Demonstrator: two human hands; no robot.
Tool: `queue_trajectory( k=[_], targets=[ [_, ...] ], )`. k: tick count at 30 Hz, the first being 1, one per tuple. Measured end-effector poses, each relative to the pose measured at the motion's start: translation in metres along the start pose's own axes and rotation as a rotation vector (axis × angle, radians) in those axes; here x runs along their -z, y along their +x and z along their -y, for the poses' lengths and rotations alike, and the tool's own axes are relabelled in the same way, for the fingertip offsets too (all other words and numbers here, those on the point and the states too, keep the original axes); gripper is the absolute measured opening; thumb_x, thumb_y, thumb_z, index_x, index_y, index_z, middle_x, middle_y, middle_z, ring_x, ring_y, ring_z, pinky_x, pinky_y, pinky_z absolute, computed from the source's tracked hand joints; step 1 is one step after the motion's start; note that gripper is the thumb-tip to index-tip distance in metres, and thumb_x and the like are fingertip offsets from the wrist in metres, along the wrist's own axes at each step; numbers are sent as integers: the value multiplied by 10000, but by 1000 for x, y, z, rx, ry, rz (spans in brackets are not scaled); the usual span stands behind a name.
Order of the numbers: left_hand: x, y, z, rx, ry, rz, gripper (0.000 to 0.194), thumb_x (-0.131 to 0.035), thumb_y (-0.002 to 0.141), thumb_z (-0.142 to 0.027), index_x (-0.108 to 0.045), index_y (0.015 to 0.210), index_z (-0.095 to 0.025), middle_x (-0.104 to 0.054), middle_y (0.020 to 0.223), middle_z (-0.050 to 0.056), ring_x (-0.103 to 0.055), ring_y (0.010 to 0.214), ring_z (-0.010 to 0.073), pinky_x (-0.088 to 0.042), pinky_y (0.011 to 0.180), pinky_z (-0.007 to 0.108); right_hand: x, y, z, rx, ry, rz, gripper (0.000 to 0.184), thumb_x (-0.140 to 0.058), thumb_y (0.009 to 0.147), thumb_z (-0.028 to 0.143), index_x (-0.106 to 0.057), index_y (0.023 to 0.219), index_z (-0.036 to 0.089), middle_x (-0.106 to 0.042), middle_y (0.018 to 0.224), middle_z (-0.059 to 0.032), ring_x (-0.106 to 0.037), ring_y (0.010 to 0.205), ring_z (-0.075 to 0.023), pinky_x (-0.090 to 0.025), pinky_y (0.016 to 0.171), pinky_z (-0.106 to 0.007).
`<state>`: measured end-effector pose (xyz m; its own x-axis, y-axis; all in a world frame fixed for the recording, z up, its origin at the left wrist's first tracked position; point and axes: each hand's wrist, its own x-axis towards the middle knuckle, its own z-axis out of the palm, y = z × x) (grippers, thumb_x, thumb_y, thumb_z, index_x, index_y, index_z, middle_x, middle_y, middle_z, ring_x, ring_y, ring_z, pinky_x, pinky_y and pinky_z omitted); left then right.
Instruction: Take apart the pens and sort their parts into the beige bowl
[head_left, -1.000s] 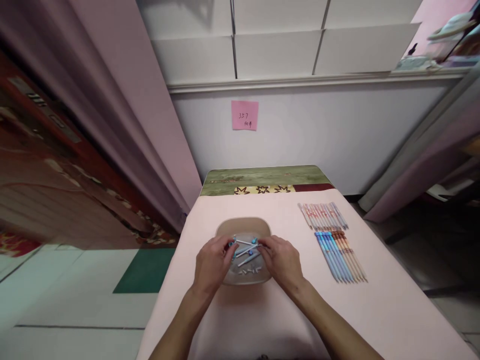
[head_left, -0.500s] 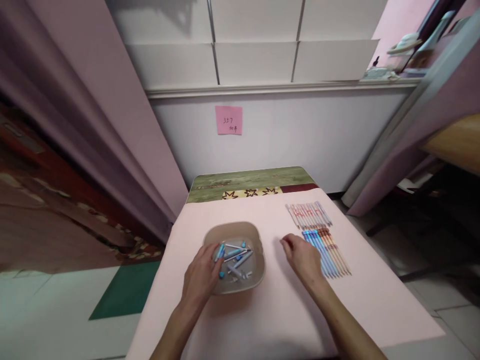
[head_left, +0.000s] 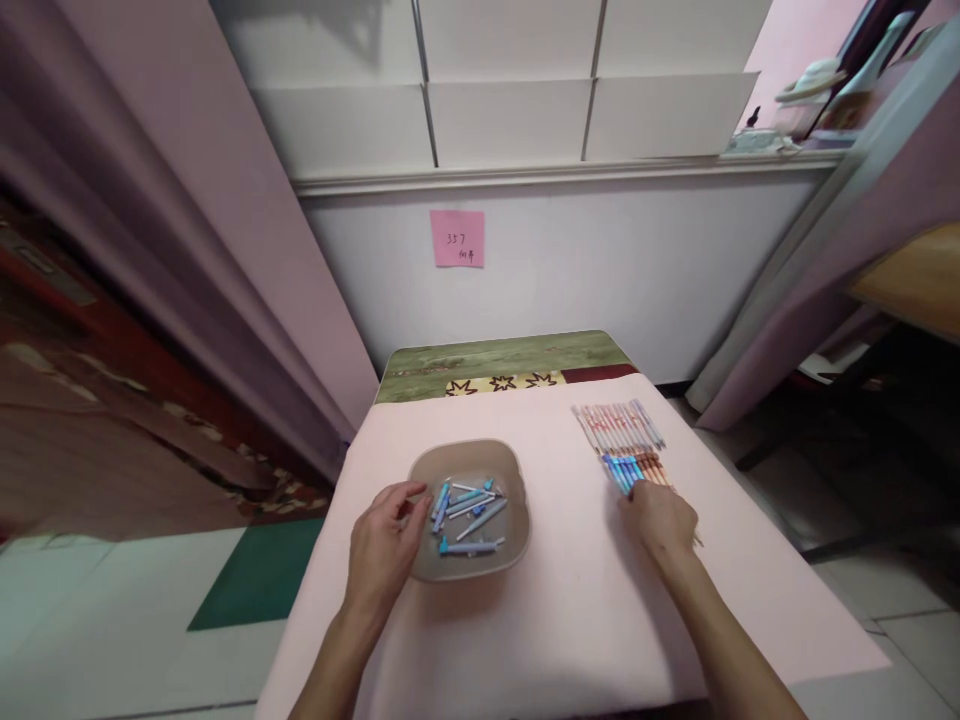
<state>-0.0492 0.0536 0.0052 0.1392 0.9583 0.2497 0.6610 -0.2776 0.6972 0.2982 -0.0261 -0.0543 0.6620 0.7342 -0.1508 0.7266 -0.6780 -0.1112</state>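
Observation:
My left hand [head_left: 386, 540] is at the left rim of a beige plastic bin [head_left: 517, 540]. Its fingers are curved and apart from the thumb, with nothing between them. Inside the bin lie loose pen parts: blue and grey barrels [head_left: 481, 520], thin white refills and small blue pieces. My right hand [head_left: 660, 518] is curled over the near row of pens [head_left: 626, 470], blue on the left and brown to tan on the right. It covers much of that row. Its fingertips are hidden, so what they hold cannot be made out.
Behind the near row lies another row of pale pens with reddish marks [head_left: 619, 427]. A pink cloth [head_left: 547, 620] covers most of the table, leaving a green patterned strip [head_left: 510, 355] at the back. A pink note [head_left: 457, 239] is on the wall, and curtains hang on both sides.
My right hand has moved right, from beside the pen rows onto the near row. My left hand has drawn back from inside the bin to its left rim, and the parts inside lie differently.

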Motion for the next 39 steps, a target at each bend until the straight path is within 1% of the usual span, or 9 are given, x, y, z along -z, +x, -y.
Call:
queue_trajectory(
  k=[4,6,9,14,19,25,34,36,39],
  targets=[
    [-19,-4,-19,281,-550,169,290,-679,705,-426,-708,853,-178,-722,845,62,-640,738,192,-494,659,275,23,-27,39,207,557,-3,231,-511,807,387,-631,816,190,-698,753,-94,-657,749,-246,-446,676,-336],
    [-33,-6,-34,386,-816,335,322,-706,699,-401,-711,919,-167,-723,935,80,-645,782,180,-492,703,267,29,-49,69,387,1061,285,281,-506,822,459,-579,846,189,-686,724,-57,-644,672,-197,-461,629,-297],
    [-50,-7,-49,465,-1143,452,385,-753,662,-362,-703,981,-152,-721,901,89,-641,705,168,-497,652,276,29,-77,110,401,1484,737,367,-626,742,528,-550,827,179,-648,670,-8,-591,552,-134,-456,570,-260],
    [-51,-5,-43,560,-1279,358,304,-797,617,-262,-717,878,-128,-724,820,90,-635,637,155,-502,613,267,22,-91,130,340,1658,1073,392,-680,724,521,-585,820,153,-618,631,15,-534,487,-77,-416,507,-205],
    [-42,-5,-38,632,-1318,406,317,-781,645,-243,-708,935,-136,-725,795,80,-607,565,116,-507,584,251,12,-90,128,301,1674,1348,403,-622,785,529,-630,872,135,-585,584,31,-498,418,-65,-394,436,-194],
    [-46,-6,-38,587,-1352,389,268,-789,620,-244,-700,850,-139,-725,775,69,-500,417,67,-444,434,224,14,-95,131,296,1634,1280,432,-654,745,557,-632,801,129,-607,581,15,-537,449,-71,-422,478,-192],
    [-56,-7,-33,582,-1264,198,227,-805,589,-215,-718,782,-132,-722,688,46,-648,654,141,-485,626,224,9,-97,137,466,1498,714,360,-755,642,490,-597,675,168,-623,582,15,-579,546,-126,-461,564,-249],
    [-56,-6,-34,578,-1276,189,232,-808,587,-216,-716,783,-133,-726,715,48,-648,665,142,-484,630,229,10,-97,136,439,1462,723,396,-707,670,550,-597,709,171,-602,539,22,-546,486,-114,-426,497,-229],
    [-55,-4,-35,602,-1304,210,247,-811,586,-217,-711,795,-129,-728,734,58,-624,604,124,-466,564,221,10,-96,135,339,1473,930,549,-507,756,689,-625,792,154,-583,504,16,-497,399,-96,-381,430,-213]
  ],
)
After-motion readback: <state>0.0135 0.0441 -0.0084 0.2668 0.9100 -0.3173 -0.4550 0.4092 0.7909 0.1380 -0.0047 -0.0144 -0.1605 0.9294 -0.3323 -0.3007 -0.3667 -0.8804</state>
